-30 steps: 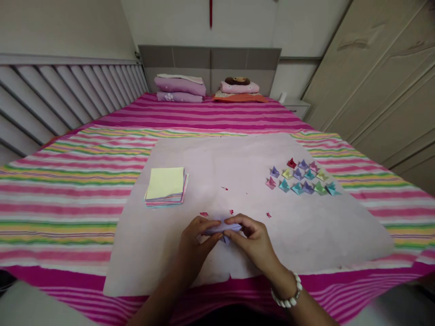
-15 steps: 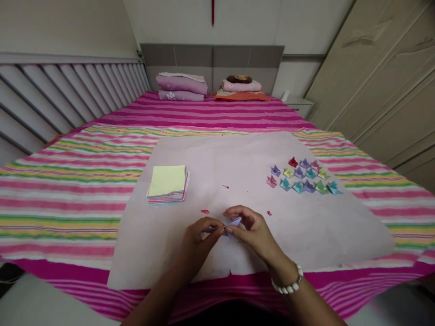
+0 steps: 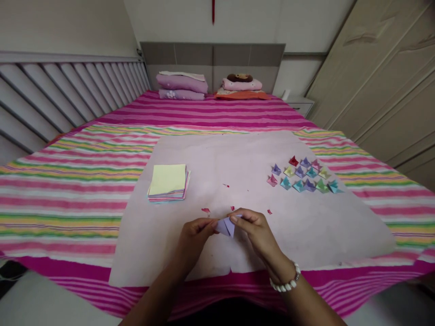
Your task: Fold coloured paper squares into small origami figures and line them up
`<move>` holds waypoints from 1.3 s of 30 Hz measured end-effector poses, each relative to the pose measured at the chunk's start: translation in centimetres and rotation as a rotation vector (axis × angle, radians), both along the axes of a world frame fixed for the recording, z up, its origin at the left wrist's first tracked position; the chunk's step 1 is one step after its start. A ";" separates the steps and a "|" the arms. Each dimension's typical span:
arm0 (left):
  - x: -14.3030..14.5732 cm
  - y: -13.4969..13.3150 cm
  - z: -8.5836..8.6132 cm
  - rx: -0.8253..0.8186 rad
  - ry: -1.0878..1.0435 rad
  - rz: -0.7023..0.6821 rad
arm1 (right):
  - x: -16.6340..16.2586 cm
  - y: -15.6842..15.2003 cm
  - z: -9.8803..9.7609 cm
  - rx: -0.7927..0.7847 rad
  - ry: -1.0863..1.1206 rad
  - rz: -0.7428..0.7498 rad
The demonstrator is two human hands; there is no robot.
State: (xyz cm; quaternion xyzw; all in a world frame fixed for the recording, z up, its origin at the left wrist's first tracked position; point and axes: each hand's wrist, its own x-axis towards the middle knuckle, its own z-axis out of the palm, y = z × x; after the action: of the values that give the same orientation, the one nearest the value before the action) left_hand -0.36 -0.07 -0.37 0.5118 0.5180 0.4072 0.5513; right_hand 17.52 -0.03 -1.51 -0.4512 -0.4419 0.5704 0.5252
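A small piece of folded purple origami paper (image 3: 225, 227) is held between my two hands, just above the large pale sheet (image 3: 152, 253). My left hand (image 3: 196, 235) pinches its left corner between thumb and fingers. On the other side, my right hand (image 3: 254, 228) pinches its upper right edge; a white beaded bracelet (image 3: 287, 284) circles that wrist. The paper's flat face, with a slanting fold line, is turned towards me. Beyond my hands to the left lies a stack of square paper (image 3: 168, 179), pale yellow on top.
Rows of small folded paper pieces (image 3: 299, 172) in several colours sit on the right of the sheet. Red scraps (image 3: 205, 210) lie near my hands. Striped bedding (image 3: 68, 203) surrounds the sheet; folded bedding (image 3: 181, 83) is stacked by the headboard (image 3: 193, 54).
The purple paper has turned from nearly edge-on to show its folded face. My right fingers have closed onto its upper edge, and another red scrap has come into view behind them.
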 end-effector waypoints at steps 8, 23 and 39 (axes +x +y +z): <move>-0.3 0.1 -0.2 0.001 -0.053 0.160 | -0.3 -0.1 -0.6 -0.044 0.091 -0.047; 0.9 -0.5 -1.0 -0.068 -0.187 -0.071 | -1.9 -1.4 -0.5 0.051 0.052 -0.099; 0.0 0.1 -0.1 0.059 -0.123 -0.096 | -1.0 -1.3 0.8 0.025 0.116 0.063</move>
State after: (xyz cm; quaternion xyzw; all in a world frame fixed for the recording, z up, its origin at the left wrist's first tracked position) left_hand -0.41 0.00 -0.44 0.5259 0.4458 0.4261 0.5858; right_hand 16.52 -1.34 -0.69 -0.3965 -0.4316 0.6063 0.5374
